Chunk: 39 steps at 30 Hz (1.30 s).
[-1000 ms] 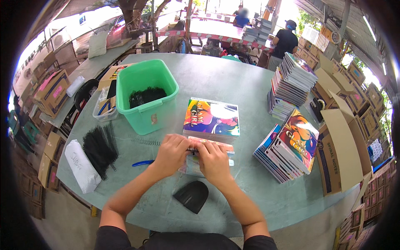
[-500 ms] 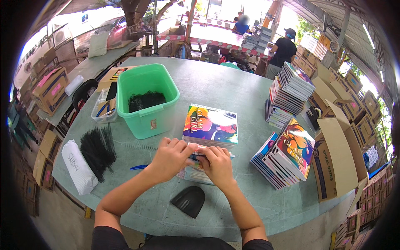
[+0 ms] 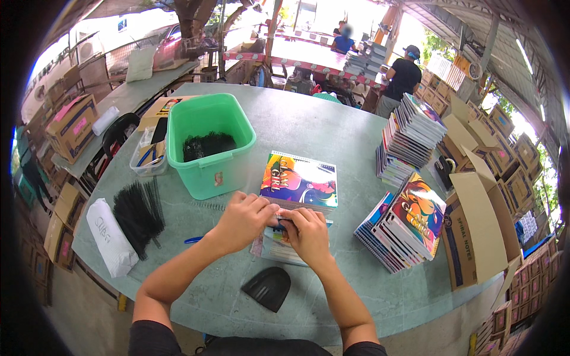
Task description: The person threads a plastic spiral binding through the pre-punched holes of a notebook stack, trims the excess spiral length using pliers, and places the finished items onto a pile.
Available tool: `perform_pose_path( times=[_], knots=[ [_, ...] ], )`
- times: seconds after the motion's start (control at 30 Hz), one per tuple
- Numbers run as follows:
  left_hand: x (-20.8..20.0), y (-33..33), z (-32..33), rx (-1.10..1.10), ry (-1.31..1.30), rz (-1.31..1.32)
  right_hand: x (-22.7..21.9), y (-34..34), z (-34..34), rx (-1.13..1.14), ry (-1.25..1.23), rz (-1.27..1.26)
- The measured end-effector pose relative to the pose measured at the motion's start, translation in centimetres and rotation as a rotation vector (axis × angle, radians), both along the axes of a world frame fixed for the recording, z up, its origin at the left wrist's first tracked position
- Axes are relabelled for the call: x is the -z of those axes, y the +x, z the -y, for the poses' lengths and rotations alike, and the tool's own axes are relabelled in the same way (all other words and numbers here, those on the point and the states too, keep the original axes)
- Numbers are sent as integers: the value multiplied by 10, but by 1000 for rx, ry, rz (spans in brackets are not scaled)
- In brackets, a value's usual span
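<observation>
Fingers of left hand (image 3: 243, 218) and right hand (image 3: 306, 232) pinching closed on notebook (image 3: 279, 242) edge at table (image 3: 332, 127) middle, steadying its binding; black spirals (image 3: 138, 212) lying near for reaching.

Mint-green tub (image 3: 208, 151) holding black coils (image 3: 206, 145), multicoloured illustrated notebook cover (image 3: 300, 180), black coil pile (image 3: 138, 210), white bag (image 3: 110, 237), blue pen (image 3: 193, 240), black scoop (image 3: 267, 288), grey-green table (image 3: 309, 124), brown cartons (image 3: 478, 234).

Open-sided shed with a sloped roof (image 3: 504, 41), bright daylight pouring in, round grey-green worktop (image 3: 309, 118), cardboard boxes (image 3: 71, 124) stacked all around.
</observation>
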<state>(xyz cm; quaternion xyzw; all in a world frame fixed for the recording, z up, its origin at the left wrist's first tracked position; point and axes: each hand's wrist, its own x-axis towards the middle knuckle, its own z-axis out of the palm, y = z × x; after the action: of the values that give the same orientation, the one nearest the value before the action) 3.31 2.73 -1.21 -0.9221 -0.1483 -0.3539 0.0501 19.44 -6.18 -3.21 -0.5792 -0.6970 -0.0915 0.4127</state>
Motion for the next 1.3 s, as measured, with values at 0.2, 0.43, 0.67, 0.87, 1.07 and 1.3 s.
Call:
perform_pose_path(
  times=[0.2, 0.43, 0.67, 0.87, 1.07, 1.3],
  knots=[
    [2, -7, -12, -30, -341, -288, 2, -6, -2, -10, 8, -19],
    [51, -9, 68, 159, -236, -247, -1, -15, -4, 124, -13, 34],
    [119, -22, 85, 28, -866, -439, 3, -11, -9, -3, 81, -111],
    [17, -18, 62, -71, -624, 34, -5, 22, 7, 145, -81, 8],
    [7, -6, 32, -94, -354, -222, 0, 35, 17, -81, -359, -591],
    [24, -13, 27, -50, -326, 63, -3, 29, 18, -54, -329, -563]
  ],
)
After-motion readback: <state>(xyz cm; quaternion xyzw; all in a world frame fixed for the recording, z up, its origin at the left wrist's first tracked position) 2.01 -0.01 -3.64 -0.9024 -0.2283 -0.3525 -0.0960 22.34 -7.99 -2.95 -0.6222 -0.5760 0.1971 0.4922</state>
